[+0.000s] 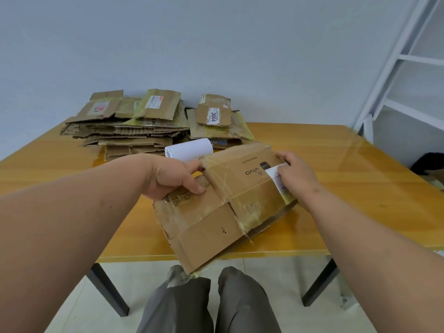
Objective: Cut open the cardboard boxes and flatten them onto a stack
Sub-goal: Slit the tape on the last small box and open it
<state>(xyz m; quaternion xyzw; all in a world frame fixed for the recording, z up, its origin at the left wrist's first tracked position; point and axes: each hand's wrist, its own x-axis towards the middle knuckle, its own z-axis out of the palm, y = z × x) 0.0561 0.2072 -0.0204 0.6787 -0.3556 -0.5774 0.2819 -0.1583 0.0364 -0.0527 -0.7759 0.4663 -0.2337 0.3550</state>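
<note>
A flattened brown cardboard box (223, 207), taped and printed with a logo, lies tilted over the near edge of the yellow table (348, 179). My left hand (173, 176) grips its left edge, thumb on top. My right hand (296, 175) holds its right end, fingers curled over the white shipping label (276, 179). At the back stand two piles of flattened cardboard: a big one (127, 126) on the left and a smaller one (217, 121) beside it. No cutter is visible.
A white roll of paper (189, 150) lies just behind the box. A white metal rack (408, 80) stands at the right by the wall, with a dark object (427, 164) on the floor below it. My legs (209, 304) show under the table's near edge.
</note>
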